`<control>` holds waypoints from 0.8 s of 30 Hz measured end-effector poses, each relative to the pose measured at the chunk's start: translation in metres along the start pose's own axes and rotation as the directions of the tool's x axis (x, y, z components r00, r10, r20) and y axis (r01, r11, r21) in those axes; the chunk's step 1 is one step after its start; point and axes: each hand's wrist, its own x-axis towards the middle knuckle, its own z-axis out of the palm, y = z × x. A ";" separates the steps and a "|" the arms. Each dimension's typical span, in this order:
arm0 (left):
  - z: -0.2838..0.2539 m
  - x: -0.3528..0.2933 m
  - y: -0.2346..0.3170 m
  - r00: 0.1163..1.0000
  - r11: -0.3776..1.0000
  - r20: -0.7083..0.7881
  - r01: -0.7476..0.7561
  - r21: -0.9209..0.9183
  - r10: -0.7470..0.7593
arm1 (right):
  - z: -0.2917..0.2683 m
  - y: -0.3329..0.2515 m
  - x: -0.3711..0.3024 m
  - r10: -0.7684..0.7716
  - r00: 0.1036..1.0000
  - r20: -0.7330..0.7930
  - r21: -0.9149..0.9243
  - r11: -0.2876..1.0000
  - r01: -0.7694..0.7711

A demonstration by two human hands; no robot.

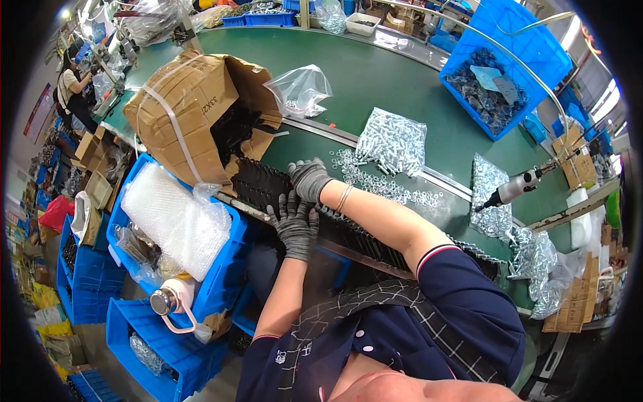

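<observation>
A long row of black parts [258, 185], packed side by side, runs along the near edge of the green table. My left hand [295, 228], in a grey glove, lies over the row's near side with fingers stretched and spread. Just beyond it, my right hand [309, 179], gloved too, rests on the row with its fingers curled together; what is under them is hidden. An open cardboard box [181, 110] lies tipped on its side left of my hands, with more black pieces [234, 130] inside. Small metal rings or nuts [382, 181] are scattered right of my right hand.
A bag of metal fasteners [392, 141] and a clear bag [301, 90] lie on the green table [362, 74]. A powered screwdriver [512, 191] hangs at right. Blue bins stand at the back right [549, 60] and left, one under bubble wrap [174, 218] beside a bottle [171, 298].
</observation>
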 end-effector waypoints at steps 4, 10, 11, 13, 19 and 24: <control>0.004 0.001 0.002 1.000 1.000 -0.023 -0.018 0.000 0.018 | 0.015 0.011 0.001 -0.039 0.989 -0.139 -0.049 0.998 0.032; 0.010 -0.004 -0.004 1.000 1.000 0.000 0.005 -0.003 -0.005 | 0.019 0.026 0.014 -0.024 1.000 -0.013 0.032 0.999 0.024; 0.009 -0.003 -0.003 1.000 1.000 0.004 0.002 0.000 -0.002 | 0.021 0.030 0.014 0.000 0.999 -0.033 0.109 0.994 0.004; 0.006 -0.002 -0.002 1.000 1.000 0.014 -0.005 0.006 0.005 | 0.027 0.037 0.015 0.052 0.997 -0.065 0.263 0.964 -0.033; 0.006 -0.001 -0.002 1.000 1.000 0.011 -0.002 0.017 0.002 | 0.033 0.055 0.018 0.100 0.993 -0.065 0.615 0.788 -0.040; 0.007 -0.002 -0.003 1.000 1.000 0.006 -0.001 0.025 0.001 | 0.031 0.059 0.018 0.040 0.999 0.016 0.715 0.698 -0.040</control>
